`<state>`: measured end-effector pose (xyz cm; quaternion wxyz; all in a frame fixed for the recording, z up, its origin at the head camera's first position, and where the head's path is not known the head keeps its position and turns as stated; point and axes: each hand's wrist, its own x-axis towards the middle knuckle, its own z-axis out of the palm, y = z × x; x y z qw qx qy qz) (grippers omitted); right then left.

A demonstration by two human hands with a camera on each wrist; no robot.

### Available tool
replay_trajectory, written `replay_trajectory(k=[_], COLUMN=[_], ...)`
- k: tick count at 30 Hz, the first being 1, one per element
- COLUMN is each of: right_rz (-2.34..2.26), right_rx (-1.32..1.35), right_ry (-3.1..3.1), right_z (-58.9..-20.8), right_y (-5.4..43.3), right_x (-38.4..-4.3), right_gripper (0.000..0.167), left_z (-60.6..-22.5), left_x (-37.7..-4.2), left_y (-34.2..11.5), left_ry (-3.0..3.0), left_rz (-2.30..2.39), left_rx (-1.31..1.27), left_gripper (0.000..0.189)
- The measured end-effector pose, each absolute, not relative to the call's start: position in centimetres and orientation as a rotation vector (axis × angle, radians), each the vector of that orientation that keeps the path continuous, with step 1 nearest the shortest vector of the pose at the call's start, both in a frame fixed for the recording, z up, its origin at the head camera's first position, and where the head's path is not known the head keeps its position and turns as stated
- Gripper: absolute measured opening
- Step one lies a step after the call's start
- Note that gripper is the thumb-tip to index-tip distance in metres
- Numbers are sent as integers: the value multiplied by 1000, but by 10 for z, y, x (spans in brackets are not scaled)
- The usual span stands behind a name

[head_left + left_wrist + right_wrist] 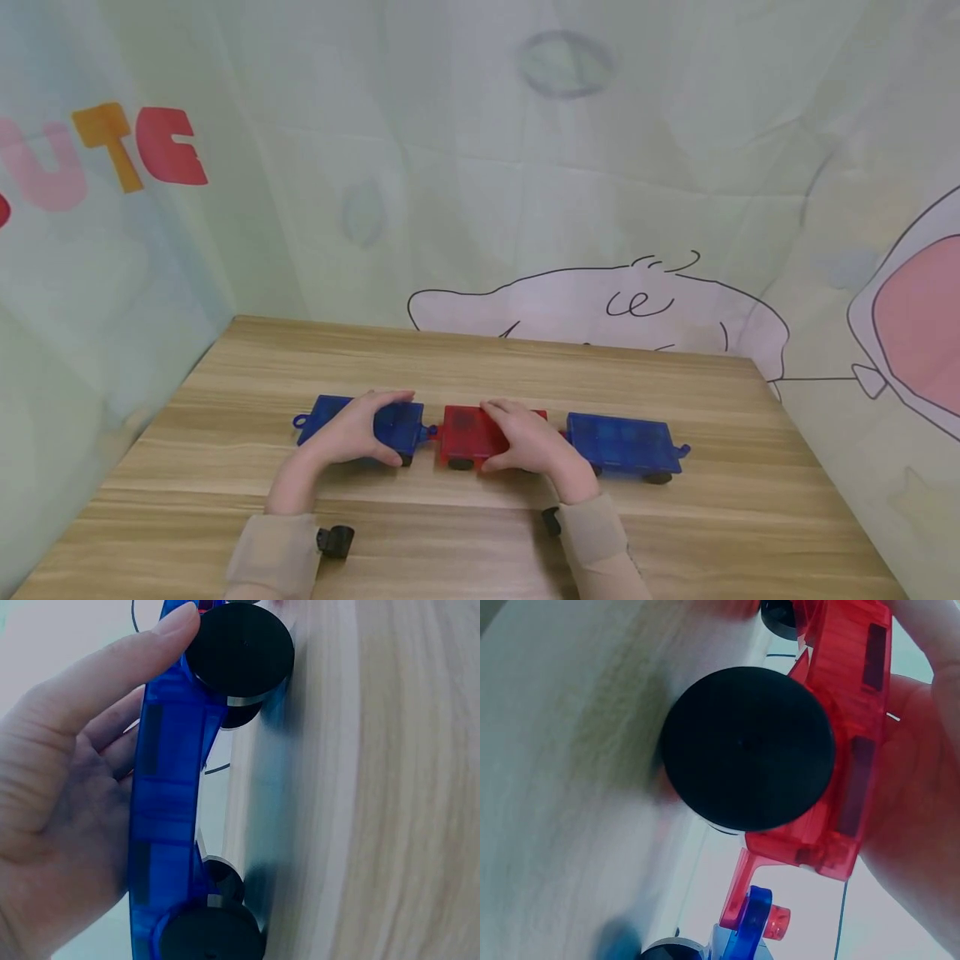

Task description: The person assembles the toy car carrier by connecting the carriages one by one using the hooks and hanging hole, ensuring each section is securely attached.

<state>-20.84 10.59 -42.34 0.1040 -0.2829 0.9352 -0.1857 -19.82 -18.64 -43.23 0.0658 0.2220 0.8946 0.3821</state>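
Three see-through toy train cars with black wheels stand in a row on the table. My left hand point(352, 432) grips the left blue car point(405, 423) across its top, thumb on the near side by a front wheel point(240, 652) and fingers over the far side. The right hand point(528, 437) holds the middle red car point(459, 432) in the same way, palm over its deck. A second blue car point(622, 442) stands at the right, behind the red one. In the right wrist view a red hook peg passes through a blue ring point(754, 919), linking two cars.
The cars stand on a wood-grain table point(450, 546). A printed cloth point(480, 192) hangs behind and along both sides of it. At the right end, the second blue car has a small hook point(682, 451); the left car ends in a ring point(300, 422).
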Motion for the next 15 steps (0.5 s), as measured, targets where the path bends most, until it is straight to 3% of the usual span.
replay_trajectory(k=[15], right_rz=[-594], right_rx=[-810], right_ry=[2743], right_z=[-423], right_y=[107], right_x=[-211], right_gripper=[91], left_z=[-425], left_x=[-196], left_y=[-181], left_ry=[2749], left_rz=[1046], left_rx=[618], left_gripper=[92])
